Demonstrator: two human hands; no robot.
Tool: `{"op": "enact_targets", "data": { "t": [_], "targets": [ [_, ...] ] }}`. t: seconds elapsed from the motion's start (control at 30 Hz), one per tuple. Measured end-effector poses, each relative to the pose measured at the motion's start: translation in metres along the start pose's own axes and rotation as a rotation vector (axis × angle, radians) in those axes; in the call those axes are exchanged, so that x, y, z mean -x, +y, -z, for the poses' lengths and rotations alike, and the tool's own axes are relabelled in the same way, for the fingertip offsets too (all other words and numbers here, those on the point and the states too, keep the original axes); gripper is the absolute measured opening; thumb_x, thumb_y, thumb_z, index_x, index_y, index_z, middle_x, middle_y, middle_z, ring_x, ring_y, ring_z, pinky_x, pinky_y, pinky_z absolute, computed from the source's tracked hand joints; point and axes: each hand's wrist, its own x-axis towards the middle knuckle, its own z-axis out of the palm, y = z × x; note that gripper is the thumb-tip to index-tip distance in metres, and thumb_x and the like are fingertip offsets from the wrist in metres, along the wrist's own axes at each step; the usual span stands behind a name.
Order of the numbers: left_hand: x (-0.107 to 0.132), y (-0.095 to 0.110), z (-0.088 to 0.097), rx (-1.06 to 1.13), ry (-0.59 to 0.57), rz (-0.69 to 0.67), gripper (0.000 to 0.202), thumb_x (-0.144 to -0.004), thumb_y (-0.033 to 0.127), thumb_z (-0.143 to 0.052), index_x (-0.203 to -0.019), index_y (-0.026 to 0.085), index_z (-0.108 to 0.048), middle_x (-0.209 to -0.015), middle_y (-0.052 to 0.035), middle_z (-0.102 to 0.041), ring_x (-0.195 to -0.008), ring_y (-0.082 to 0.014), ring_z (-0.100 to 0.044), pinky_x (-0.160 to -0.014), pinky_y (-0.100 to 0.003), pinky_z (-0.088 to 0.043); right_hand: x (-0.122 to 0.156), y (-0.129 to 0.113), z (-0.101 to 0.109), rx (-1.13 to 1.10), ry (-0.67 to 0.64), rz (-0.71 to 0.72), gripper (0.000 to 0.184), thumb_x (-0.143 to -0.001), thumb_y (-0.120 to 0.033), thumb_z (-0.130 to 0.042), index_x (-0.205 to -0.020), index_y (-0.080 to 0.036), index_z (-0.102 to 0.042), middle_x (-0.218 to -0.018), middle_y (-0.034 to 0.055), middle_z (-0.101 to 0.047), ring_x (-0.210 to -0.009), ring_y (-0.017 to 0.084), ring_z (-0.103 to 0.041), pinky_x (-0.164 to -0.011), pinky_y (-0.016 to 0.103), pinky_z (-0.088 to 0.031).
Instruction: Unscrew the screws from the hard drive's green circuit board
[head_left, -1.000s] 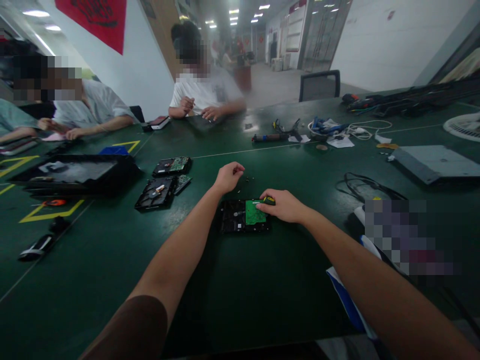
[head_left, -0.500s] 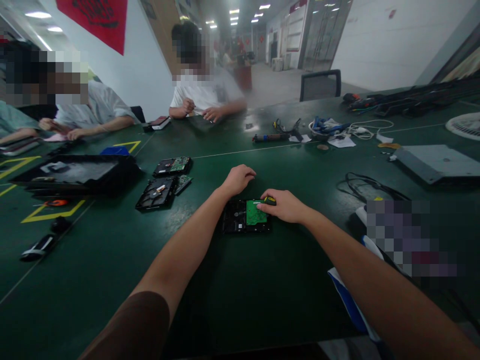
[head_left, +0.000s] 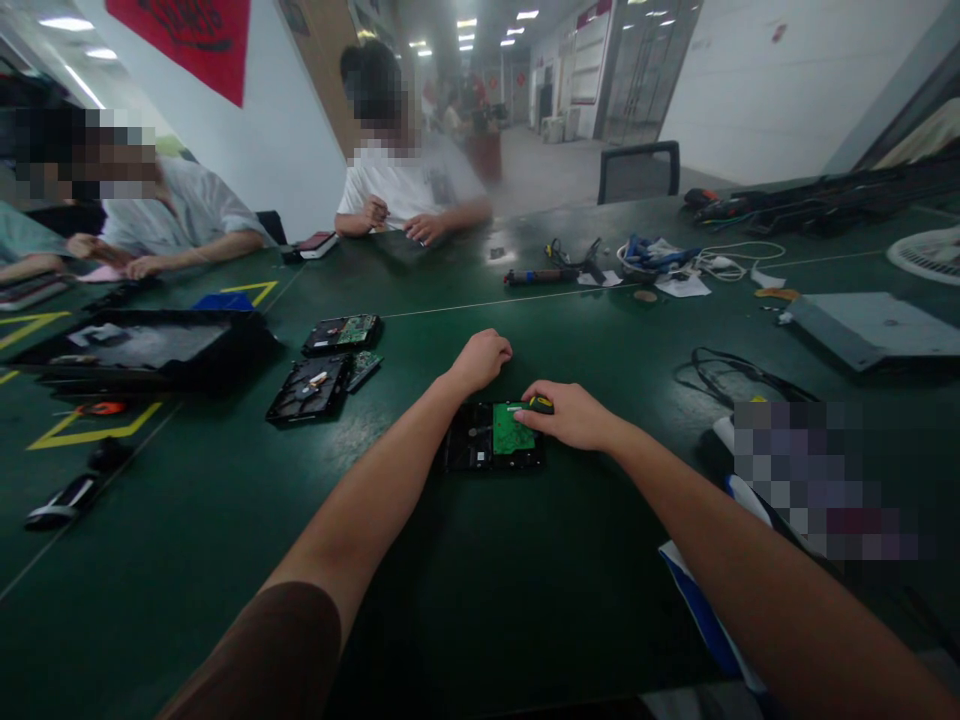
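Green matting covers the tabletop point(head_left: 525, 620), crossed by a thin pale seam line and marked at the left with yellow tape angles point(head_left: 90, 435). The room is a long, strip-lit hall with white walls, a red banner point(head_left: 180, 35) upper left and an unoccupied chair point(head_left: 639, 170) at the far edge.

The hard drive point(head_left: 480, 455) lies flat, centre, near the person, green circuit board point(head_left: 512, 428) facing up. The right hand point(head_left: 574, 415) is closed over a yellow-and-black tool point(head_left: 540, 405), pressing it down at the board's far right corner. The left hand point(head_left: 484, 358) rests on the matting just beyond the drive's far edge, fingers curled into a loose fist. Whether it encloses anything cannot be told.

Two further opened drives point(head_left: 311, 388) lie to the left, beside a black tray point(head_left: 142, 350). Cables and hand tools point(head_left: 660, 258) are scattered at the far right, near a grey panel point(head_left: 870, 325).

Two seated co-workers point(head_left: 409, 180) occupy the far left side, their hands on their own items.

The tool's tip is hidden under the right hand. A white fan point(head_left: 926, 250) is cut off by the right border. A pixelated patch point(head_left: 817, 480) masks an object at the right, with a blue-and-white item point(head_left: 701, 600) partly under the forearm. The banner's dark characters and the board's markings are too blurred to read.
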Motion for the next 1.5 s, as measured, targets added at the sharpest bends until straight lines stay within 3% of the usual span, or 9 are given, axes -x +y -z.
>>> {"op": "enact_targets", "data": {
  "t": [0.2,0.43,0.77,1.0,1.5],
  "targets": [
    [0.004,-0.015,0.006,0.001,0.029,0.109,0.016,-0.096,0.018,-0.056,-0.096,0.017,-0.073,-0.098,-0.0109,-0.071,-0.098,-0.0255,-0.065,-0.091,-0.037,-0.051,0.000,0.002,0.000,-0.018,-0.010,0.003,0.044,-0.092,-0.061,-0.061,-0.114,-0.024,-0.069,-0.103,0.0066,-0.073,-0.088,0.021,-0.066,-0.077,0.035,-0.048],
    [0.012,-0.031,0.009,0.021,-0.020,0.170,0.014,-0.094,0.015,-0.057,-0.099,0.017,-0.069,-0.097,-0.0101,-0.073,-0.090,-0.0243,-0.067,-0.081,-0.034,-0.052,0.000,0.002,0.000,-0.010,-0.014,0.001,0.044,-0.092,-0.062,-0.060,-0.113,-0.024,-0.068,-0.101,0.0068,-0.073,-0.087,0.022,-0.066,-0.076,0.035,-0.048],
    [0.012,-0.023,0.016,0.053,-0.025,0.092,0.022,-0.089,0.013,-0.060,-0.108,0.018,-0.071,-0.102,-0.0065,-0.075,-0.094,-0.0214,-0.069,-0.085,-0.031,-0.054,-0.002,0.004,-0.001,0.009,-0.001,0.014,0.044,-0.092,-0.063,-0.060,-0.112,-0.024,-0.069,-0.103,0.0063,-0.073,-0.088,0.022,-0.066,-0.075,0.034,-0.047],
    [0.011,-0.018,0.015,-0.035,-0.055,0.020,0.027,-0.088,0.012,-0.057,-0.105,0.019,-0.077,-0.106,-0.0088,-0.076,-0.101,-0.0258,-0.069,-0.095,-0.038,-0.053,-0.001,0.000,0.000,0.006,-0.011,-0.003,0.043,-0.092,-0.061,-0.061,-0.112,-0.024,-0.069,-0.103,0.0068,-0.073,-0.088,0.023,-0.066,-0.074,0.035,-0.047],
    [0.010,-0.008,0.020,-0.027,-0.125,-0.006,0.021,-0.085,0.014,-0.062,-0.096,0.020,-0.079,-0.098,-0.0069,-0.077,-0.093,-0.0243,-0.070,-0.089,-0.035,-0.054,0.000,-0.001,0.002,-0.008,-0.015,-0.012,0.044,-0.092,-0.061,-0.061,-0.114,-0.024,-0.069,-0.104,0.0073,-0.073,-0.087,0.022,-0.066,-0.073,0.036,-0.047]
  ]
}}
